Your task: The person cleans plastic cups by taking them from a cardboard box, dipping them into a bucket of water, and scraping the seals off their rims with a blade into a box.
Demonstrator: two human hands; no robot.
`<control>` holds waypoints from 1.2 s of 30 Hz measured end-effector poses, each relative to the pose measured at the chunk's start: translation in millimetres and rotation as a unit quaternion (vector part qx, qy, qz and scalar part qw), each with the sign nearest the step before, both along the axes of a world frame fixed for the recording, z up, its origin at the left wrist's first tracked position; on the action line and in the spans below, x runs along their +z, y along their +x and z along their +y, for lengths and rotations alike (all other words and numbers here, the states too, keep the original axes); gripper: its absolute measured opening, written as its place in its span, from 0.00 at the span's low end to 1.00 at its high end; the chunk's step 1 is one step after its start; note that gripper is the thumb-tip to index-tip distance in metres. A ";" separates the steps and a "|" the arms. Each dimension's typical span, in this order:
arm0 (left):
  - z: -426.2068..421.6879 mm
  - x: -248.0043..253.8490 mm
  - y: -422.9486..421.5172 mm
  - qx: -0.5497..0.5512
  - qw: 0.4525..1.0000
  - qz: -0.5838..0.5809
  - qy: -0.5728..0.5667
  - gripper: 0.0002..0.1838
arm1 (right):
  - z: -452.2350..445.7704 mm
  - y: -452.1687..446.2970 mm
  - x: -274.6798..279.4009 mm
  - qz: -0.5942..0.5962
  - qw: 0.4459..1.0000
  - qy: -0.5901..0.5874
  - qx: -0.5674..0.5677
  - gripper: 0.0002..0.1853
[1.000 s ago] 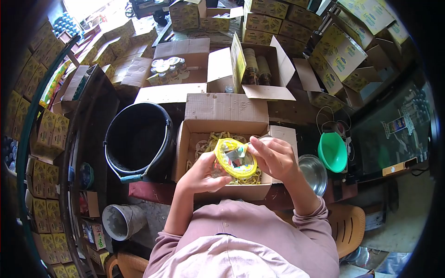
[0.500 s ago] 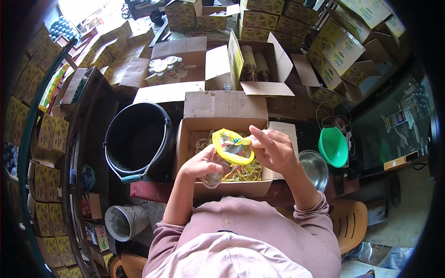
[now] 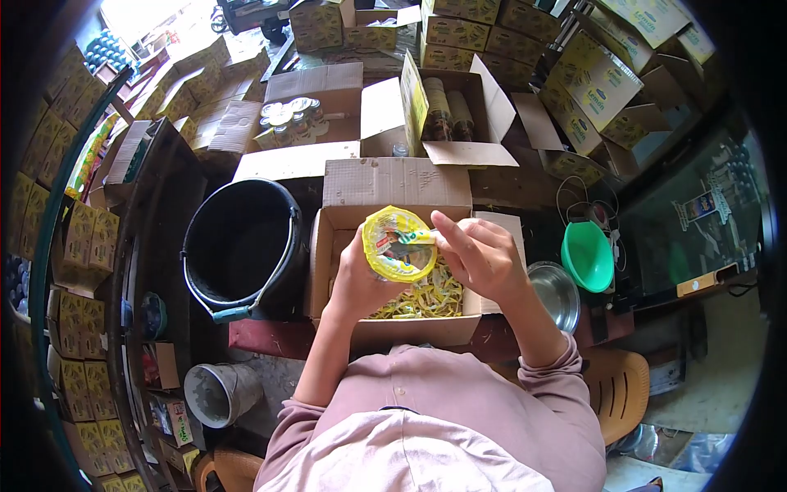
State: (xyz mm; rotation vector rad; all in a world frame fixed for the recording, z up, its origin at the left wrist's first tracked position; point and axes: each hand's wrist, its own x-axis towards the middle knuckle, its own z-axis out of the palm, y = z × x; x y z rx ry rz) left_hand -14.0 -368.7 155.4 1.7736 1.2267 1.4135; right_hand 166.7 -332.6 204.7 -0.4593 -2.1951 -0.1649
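My left hand (image 3: 357,279) is wrapped round a clear plastic cup with a yellow printed film (image 3: 384,221) over its top. The cup's top faces up toward me, and its body is mostly hidden behind the film and my hand. My right hand (image 3: 485,258) pinches a strip of the film at the right side of the rim, index finger raised above it. Below both hands stands an open cardboard box (image 3: 398,332) with many yellow film strips (image 3: 430,302) inside.
Left of the box is a black bucket (image 3: 193,271); at right are a metal bowl (image 3: 566,299) and a green plastic bowl (image 3: 586,256). Behind stand an open carton (image 3: 316,78) with lidded jars (image 3: 293,115) and another carton (image 3: 492,94) with stacked cups. A grey bucket (image 3: 215,395) sits lower left.
My left hand has turned the cup from tilted to top-up, raising it slightly and moving it left. My right hand stays at the film, shifted slightly left.
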 end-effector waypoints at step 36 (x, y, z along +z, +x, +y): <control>2.7 -4.3 -19.7 -0.305 0.926 -0.149 -0.163 0.26 | 10.5 -0.3 -15.3 -0.015 0.997 0.054 0.047 0.28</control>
